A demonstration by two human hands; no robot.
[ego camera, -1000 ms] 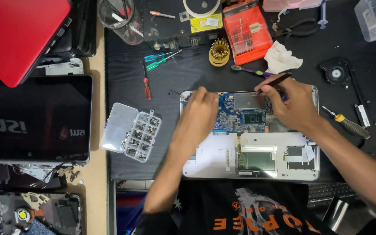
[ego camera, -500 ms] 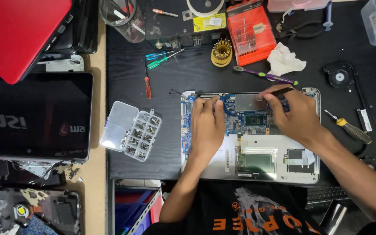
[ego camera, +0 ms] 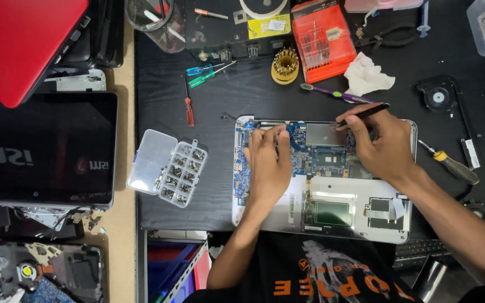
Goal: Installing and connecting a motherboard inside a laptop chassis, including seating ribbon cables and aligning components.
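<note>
Laptop base [ego camera: 332, 224] already opened, blue board [ego camera: 321, 154] exposed and seated. Left hand [ego camera: 268, 165] flat on board; right hand [ego camera: 385, 146] pinching black tool [ego camera: 366, 114].

Single head view, straight down, fairly high over workbench [ego camera: 242, 84], hands central

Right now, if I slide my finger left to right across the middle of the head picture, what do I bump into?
Black laptop → clear screw box → left hand → blue circuit board → right hand → yellow-handled screwdriver.
</note>
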